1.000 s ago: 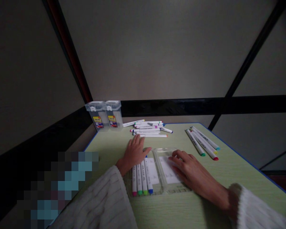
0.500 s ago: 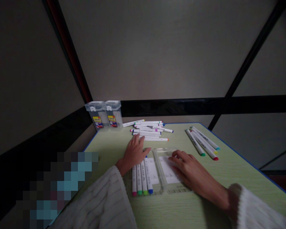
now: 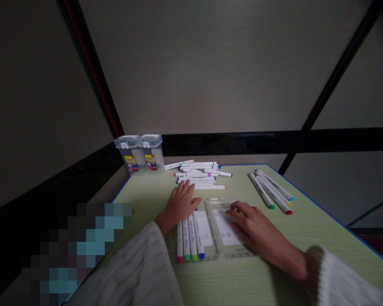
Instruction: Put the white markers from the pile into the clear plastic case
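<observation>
My left hand (image 3: 179,205) lies flat on the table with fingers stretched toward a heap of white markers (image 3: 199,175), its fingertips touching the nearest ones. Under its wrist sits an open clear plastic case (image 3: 210,248) holding several markers (image 3: 190,238) with pink, green and blue caps. My right hand (image 3: 258,231) rests palm-down, fingers spread, on the case's opened lid half (image 3: 225,227). Both arms wear white knitted sleeves.
Two upright clear marker boxes (image 3: 140,153) with yellow labels stand at the table's far left corner. Several markers (image 3: 271,190) lie in a row at the right. The green table (image 3: 249,280) has a blue edge; a black rail runs behind it.
My left hand has dragged the nearest markers of the heap a little toward me. My right hand stays still on the lid.
</observation>
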`<state>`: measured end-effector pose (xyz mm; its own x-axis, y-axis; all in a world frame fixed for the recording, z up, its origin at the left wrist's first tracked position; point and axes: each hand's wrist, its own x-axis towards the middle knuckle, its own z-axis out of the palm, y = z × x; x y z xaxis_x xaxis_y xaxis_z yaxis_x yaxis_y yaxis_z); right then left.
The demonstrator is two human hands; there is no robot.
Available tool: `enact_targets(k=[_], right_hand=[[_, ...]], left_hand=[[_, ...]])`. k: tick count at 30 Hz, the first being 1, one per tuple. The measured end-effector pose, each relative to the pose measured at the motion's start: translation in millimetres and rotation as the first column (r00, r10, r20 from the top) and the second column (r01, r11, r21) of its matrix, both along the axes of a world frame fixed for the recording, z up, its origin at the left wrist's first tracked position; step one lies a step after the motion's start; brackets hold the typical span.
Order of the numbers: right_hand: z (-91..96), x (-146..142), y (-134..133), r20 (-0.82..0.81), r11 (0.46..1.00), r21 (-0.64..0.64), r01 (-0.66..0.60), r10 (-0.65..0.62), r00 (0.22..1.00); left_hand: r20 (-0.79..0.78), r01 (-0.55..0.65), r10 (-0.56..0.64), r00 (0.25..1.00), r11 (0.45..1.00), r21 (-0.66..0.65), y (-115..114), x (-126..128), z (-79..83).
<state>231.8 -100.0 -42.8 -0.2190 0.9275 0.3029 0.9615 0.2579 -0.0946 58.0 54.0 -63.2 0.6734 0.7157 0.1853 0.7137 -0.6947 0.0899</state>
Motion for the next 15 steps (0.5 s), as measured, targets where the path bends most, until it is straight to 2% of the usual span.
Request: enact_targets(k=[15], right_hand=[[0.3,-0.2,0.3,-0.003,1.0,-0.012,-0.003,0.003,1.0]], left_hand=[[0.053,0.035,-0.037,0.998,0.999,0.029,-3.1,0.1,4.8]])
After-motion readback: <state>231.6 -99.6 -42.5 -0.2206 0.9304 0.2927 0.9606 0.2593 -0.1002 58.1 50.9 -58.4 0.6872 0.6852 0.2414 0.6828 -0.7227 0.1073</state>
